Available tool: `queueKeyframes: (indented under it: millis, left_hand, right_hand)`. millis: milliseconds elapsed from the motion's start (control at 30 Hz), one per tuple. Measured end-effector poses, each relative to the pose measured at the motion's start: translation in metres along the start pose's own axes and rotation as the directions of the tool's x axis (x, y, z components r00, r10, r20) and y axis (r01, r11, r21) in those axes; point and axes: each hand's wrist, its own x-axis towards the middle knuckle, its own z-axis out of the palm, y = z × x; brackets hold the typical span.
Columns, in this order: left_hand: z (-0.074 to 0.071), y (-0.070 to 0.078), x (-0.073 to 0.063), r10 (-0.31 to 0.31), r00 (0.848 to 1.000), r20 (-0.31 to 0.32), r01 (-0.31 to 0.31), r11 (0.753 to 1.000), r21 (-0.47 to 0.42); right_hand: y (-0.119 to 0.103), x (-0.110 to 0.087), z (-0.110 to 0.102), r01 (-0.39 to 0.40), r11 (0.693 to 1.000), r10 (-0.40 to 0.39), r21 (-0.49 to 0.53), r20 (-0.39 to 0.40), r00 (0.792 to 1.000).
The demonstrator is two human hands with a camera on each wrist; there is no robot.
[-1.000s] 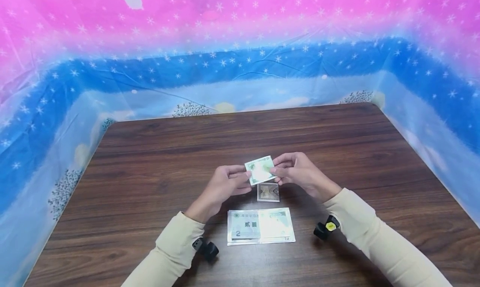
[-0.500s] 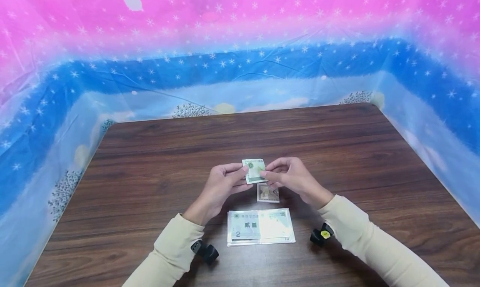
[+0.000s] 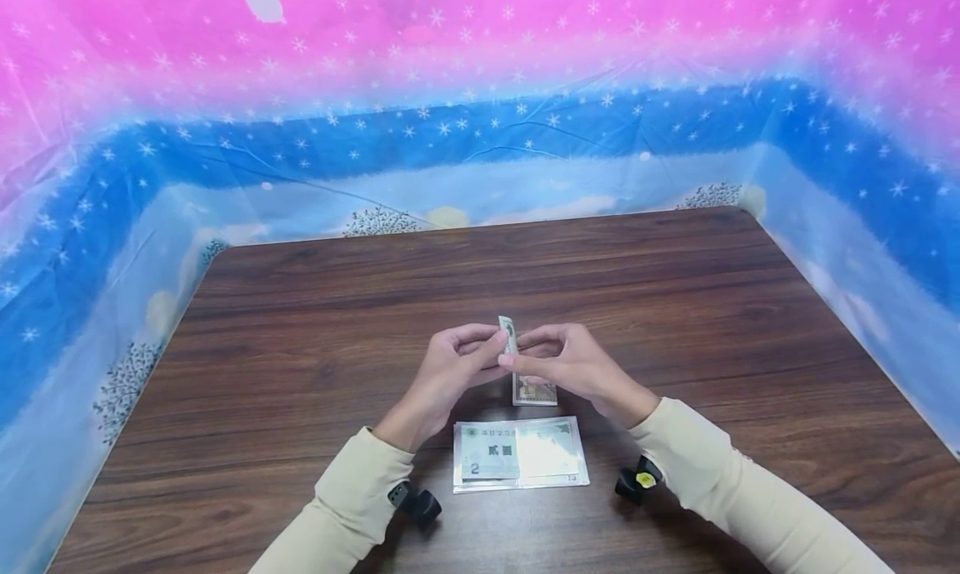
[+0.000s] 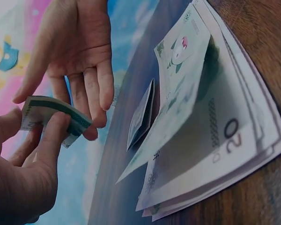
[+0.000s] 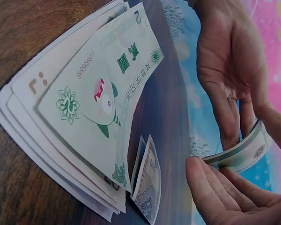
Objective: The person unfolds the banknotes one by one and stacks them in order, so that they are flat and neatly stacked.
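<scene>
A small folded green-and-white banknote [image 3: 507, 328] is raised over the table between both hands, almost edge-on to the head view. My left hand [image 3: 446, 370] pinches it between thumb and fingers; the left wrist view shows the banknote [image 4: 51, 108] bent in a curve. From the other side my right hand [image 3: 585, 364] holds it, thumb tip at its near edge and fingers behind it. Below the hands lies a small folded brownish banknote [image 3: 535, 396], partly hidden by the right fingers. Closer to the person is a stack of larger banknotes [image 3: 487, 451], its top green note marked 2.
The hands work above a dark wood-grain table [image 3: 315, 307]. A pink and blue snowflake cloth [image 3: 465, 132] hangs around its far side and both ends. In the right wrist view, the top note [image 5: 98, 93] curls up off the stack.
The held banknote has turned from facing the head camera to nearly edge-on and looks narrower. My right hand has moved left, closer to the left hand. The stack stays put.
</scene>
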Motion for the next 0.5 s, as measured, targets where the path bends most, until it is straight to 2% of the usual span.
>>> queueKeyframes:
  millis: [233, 367, 500]
  left_hand:
    - [-0.001, 0.000, -0.001, -0.009, 1.000, -0.023, 0.009, 1.000, 0.026]
    - [-0.003, 0.003, -0.003, -0.005, 0.998, -0.065, 0.011, 0.995, 0.096]
    - [-0.007, 0.004, -0.006, 0.031, 0.993, -0.115, -0.010, 0.983, 0.183]
  right_hand:
    - [-0.003, -0.003, -0.004, -0.011, 1.000, 0.010, 0.011, 0.052, 0.999]
    - [-0.005, -0.007, -0.012, 0.004, 0.999, -0.008, 0.042, 0.086, 0.996]
    - [-0.006, -0.010, -0.020, 0.021, 0.994, -0.030, 0.104, 0.083, 0.996]
